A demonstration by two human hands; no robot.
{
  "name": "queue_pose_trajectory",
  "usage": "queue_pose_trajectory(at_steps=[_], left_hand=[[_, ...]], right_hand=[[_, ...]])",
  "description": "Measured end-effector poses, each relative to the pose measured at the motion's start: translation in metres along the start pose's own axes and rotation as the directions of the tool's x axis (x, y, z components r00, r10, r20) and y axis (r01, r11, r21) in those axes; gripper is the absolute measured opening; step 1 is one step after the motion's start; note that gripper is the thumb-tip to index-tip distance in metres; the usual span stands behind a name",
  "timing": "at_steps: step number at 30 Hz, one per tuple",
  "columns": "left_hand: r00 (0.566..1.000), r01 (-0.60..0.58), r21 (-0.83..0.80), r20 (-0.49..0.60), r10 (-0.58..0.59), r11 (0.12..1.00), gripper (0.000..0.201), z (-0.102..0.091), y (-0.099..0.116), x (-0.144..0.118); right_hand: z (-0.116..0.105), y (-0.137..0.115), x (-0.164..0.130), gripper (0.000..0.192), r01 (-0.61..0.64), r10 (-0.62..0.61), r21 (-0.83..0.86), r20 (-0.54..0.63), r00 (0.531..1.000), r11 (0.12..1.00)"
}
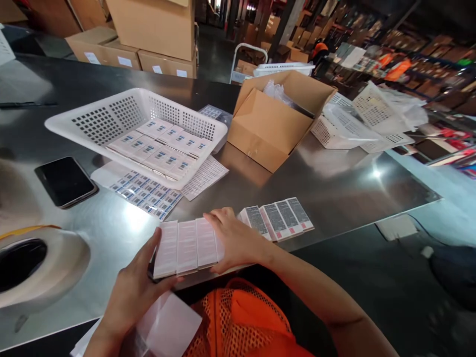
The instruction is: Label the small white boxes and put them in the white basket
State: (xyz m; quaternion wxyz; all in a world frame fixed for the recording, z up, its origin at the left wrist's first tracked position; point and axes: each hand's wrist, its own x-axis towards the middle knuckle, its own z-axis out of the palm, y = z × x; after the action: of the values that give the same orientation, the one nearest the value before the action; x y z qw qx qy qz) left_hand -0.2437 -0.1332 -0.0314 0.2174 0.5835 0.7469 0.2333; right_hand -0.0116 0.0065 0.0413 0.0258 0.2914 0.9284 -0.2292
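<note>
A row of three small white boxes [186, 246] lies at the near edge of the steel table [334, 183]. My left hand [139, 282] presses against the row's left end and my right hand [232, 238] clasps its right end. Just right of my right hand lie several more small boxes [277, 218], printed side up. A white perforated basket [111, 116] holding several labelled boxes [163, 148] stands tilted beyond. Label sheets [145, 191] lie under the basket's front edge.
A black phone [65, 181] lies at the left. An open cardboard box [275, 116] with plastic inside stands behind. More white baskets [357, 124] are at the right. A tape roll [33, 267] sits at the near left. Cartons are stacked at the back.
</note>
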Motion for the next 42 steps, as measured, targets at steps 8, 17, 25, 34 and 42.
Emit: queue_pose_trajectory(at_steps=[8,17,25,34,42], left_hand=[[0.997,0.078,-0.004,0.022,-0.077,0.997,0.097,-0.004,0.006,0.001],[1.0,0.024,0.004,0.02,-0.024,1.0,0.099,0.002,-0.003,0.003],[1.0,0.02,-0.004,0.018,-0.019,1.0,0.095,-0.002,0.003,0.006],[1.0,-0.012,-0.016,-0.024,0.011,1.0,0.096,0.004,-0.002,0.005],[0.999,0.031,-0.026,-0.008,-0.031,0.999,0.097,0.002,0.002,0.004]], right_hand=[[-0.008,0.009,-0.007,0.127,0.065,-0.065,0.007,0.021,0.998,0.998],[-0.051,0.088,-0.067,0.127,-0.108,0.146,-0.266,0.128,0.981,0.958],[-0.038,0.044,-0.039,0.119,-0.037,0.06,-0.277,0.076,0.995,0.96],[-0.02,0.041,-0.033,0.126,-0.079,0.077,0.027,0.058,0.995,0.997],[-0.017,0.039,-0.039,0.132,-0.073,0.074,-0.019,0.016,0.997,0.997]])
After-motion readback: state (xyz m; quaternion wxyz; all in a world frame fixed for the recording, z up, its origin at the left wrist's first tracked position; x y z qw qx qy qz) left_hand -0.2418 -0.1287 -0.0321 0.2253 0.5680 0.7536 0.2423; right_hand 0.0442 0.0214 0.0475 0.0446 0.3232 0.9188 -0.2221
